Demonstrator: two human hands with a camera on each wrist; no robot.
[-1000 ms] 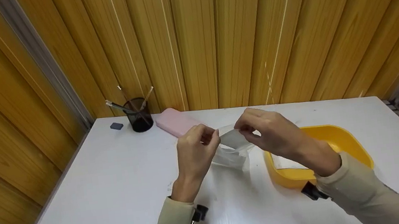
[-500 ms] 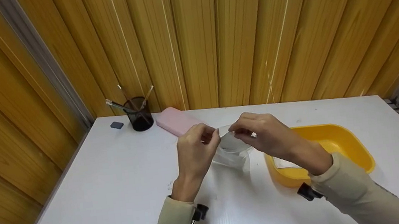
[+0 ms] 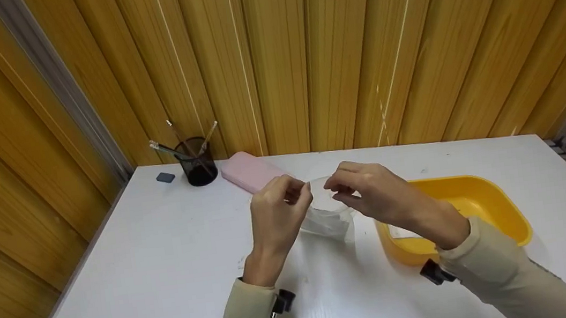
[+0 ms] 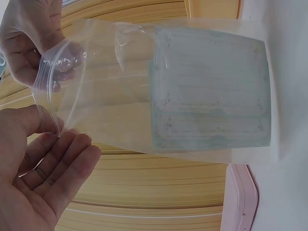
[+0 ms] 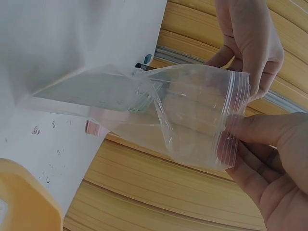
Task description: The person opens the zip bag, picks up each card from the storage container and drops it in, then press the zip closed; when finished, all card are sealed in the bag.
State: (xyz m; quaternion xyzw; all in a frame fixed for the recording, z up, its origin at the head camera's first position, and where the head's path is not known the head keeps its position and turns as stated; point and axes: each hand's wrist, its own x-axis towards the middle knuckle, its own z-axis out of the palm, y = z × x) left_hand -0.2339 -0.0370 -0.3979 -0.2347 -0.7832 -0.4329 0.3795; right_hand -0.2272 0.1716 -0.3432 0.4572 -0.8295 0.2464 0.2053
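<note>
bag [image 3: 330, 224] at white table [image 3: 168, 281], wood-patterned walls [image 3: 276, 62]

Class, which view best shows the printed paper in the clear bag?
Left wrist view: the printed paper faces it, borders showing through the clear bag. Right wrist shows it slanted; head view doesn't show it clearly.

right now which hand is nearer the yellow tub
The right hand: in the head view it overlaps the left side of the yellow tub. The left hand is farther left, with the clear bag between them.
</note>
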